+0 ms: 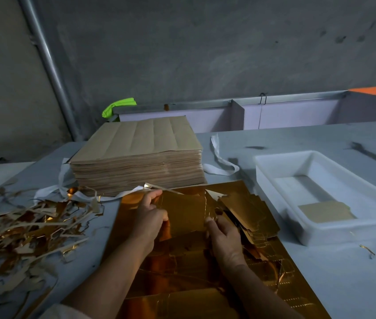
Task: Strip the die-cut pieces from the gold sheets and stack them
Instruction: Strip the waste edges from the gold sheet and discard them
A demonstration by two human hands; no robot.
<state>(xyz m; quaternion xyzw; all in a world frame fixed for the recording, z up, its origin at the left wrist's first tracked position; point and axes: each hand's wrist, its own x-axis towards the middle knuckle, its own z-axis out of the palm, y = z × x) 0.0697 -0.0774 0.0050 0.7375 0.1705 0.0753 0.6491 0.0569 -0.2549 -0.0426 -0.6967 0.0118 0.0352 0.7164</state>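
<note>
A gold sheet [196, 268] lies flat on the table in front of me. My left hand [150, 217] pinches the left edge of a die-cut gold piece [185, 215] lifted off the sheet. Opposite it, my right hand [223, 238] grips the same piece at its right lower edge. Just right of my hands rests a loose pile of stripped gold pieces [249, 212], fanned out on the sheet. One stripped piece [326, 211] lies brown side up inside the white tray [272, 168].
A tall stack of sheets [136, 157], brown side up, stands behind the gold sheet, with white strapping [219, 157] around it. Gold waste strips [21, 231] cover the table at the left. The grey table [343, 272] extends right; a wall with a rail runs behind.
</note>
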